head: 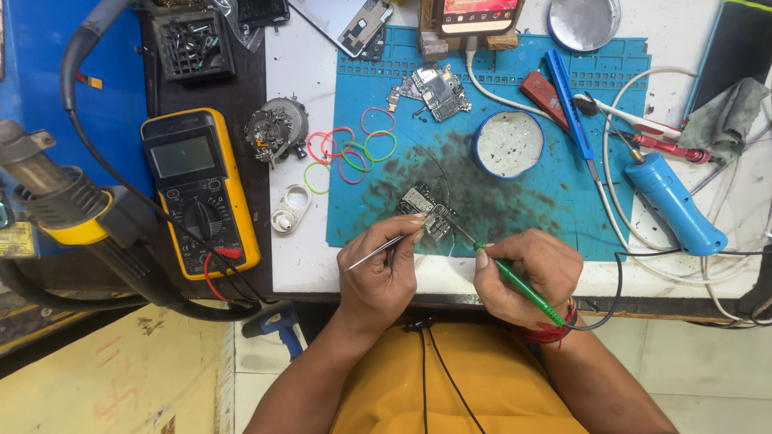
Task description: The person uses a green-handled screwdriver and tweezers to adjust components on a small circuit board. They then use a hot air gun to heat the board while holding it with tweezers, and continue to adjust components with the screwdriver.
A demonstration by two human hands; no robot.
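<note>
small circuit board (428,210) lying on the near edge of the blue mat (563,217), on the dark scorched patch. left hand (379,269) pinching metal tweezers (384,247), fingers clamped on them, tip touching the board. right hand (527,273) gripping a green-handled soldering iron (515,281), fingers wrapped tight, tip meeting the board from the right. further back, round blue-rimmed tin (508,143) holding whitish residue, another bare board (438,90) beyond it. coloured rubber bands (354,149) scattered left of that. yellow multimeter (199,189) off the mat on the left, hot air gun (64,201) beside it. blue handheld tool (674,202) and white cables on the right of the tabletop (297,257).
</note>
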